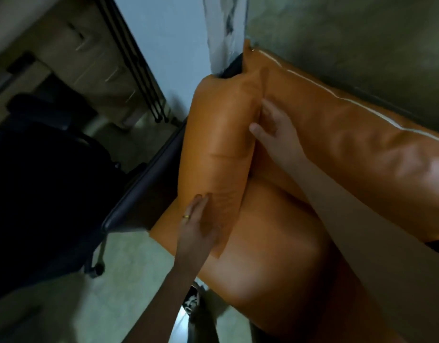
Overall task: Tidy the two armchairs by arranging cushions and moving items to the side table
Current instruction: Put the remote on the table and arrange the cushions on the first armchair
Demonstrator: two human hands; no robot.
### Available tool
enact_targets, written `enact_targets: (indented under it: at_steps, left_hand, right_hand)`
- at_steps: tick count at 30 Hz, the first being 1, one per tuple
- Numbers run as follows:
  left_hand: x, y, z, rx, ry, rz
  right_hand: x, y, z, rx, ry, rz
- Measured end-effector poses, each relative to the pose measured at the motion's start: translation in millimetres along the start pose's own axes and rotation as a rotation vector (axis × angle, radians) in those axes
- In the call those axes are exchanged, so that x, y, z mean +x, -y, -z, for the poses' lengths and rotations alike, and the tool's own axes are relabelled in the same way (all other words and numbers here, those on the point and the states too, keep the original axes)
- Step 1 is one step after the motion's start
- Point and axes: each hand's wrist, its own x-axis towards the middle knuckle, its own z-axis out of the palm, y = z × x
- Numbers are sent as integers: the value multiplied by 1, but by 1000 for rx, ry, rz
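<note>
Orange leather armchair cushion (220,134), two-handed.
Left hand (198,219) flat, fingers straight, at its lower end; right hand (275,129) wedged beside it, grip hidden.

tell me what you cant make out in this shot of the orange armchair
Head view only.
Right hand: fingers buried in the gap between side cushion and back cushion, so its grip is unclear.
Back cushion: right end cut off by the frame edge.
Seat cushion: partly covered by the right forearm.
Dark office chair, left: too dim and blurred for detail.
</note>
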Motion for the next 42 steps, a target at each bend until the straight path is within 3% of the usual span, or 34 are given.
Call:
enact_targets:
  at_steps: [5, 9, 16, 20, 26, 30, 38, 42]
  left_hand:
    - [-19, 15, -44, -175, -184, 367]
    - [-20, 24, -72, -363, -253, 495]
    - [-18, 46, -85, -531, -282, 487]
    - [-22, 49, -76, -621, -294, 469]
    - [-64, 61, -25, -575, -297, 490]
    - [-104, 79, 15, -488, -277, 539]
    - [-93, 122, 69, -470, -420, 526]
    - [-94, 138, 58, -615, -595, 510]
  right_hand:
    - [38, -3, 7, 12, 89, 60]
    - [66, -10, 15, 25, 169, 157]
    - [72, -25, 7, 196, 265, 78]
    - [82, -12, 7, 97, 290, 88]
    - [71, 4, -7, 36, 192, 118]
    - [46, 0, -26, -86, 296, 75]
    - [10, -47, -64, -152, 457, -252]
    - [13, -70, -70, -160, 436, -239]
